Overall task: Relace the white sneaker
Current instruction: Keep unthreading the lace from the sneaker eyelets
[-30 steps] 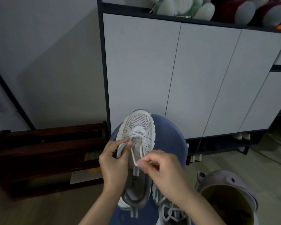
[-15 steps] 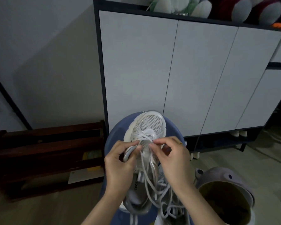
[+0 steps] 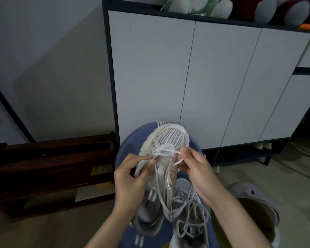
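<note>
A white mesh sneaker (image 3: 170, 138) lies toe-away on a blue stool (image 3: 131, 145). Its white lace (image 3: 166, 152) crosses the lowest eyelets near the toe, and long loose ends trail down toward me. My left hand (image 3: 131, 179) grips the sneaker's left side, thumb and finger near the left eyelets. My right hand (image 3: 195, 169) pinches the lace's tip at the right eyelets. A second white sneaker (image 3: 188, 212) with tangled laces lies under my right wrist.
A white-doored cabinet with a dark frame (image 3: 204, 77) stands right behind the stool, plush toys (image 3: 195, 5) on top. A dark wooden rack (image 3: 52, 169) sits low at the left. A lilac bin (image 3: 254, 208) stands at the right on the wood floor.
My right hand went from the sneaker's middle up to the toe-end eyelets and now holds the lace tip at the right side. The sneaker has tilted slightly, and the view has shifted.
</note>
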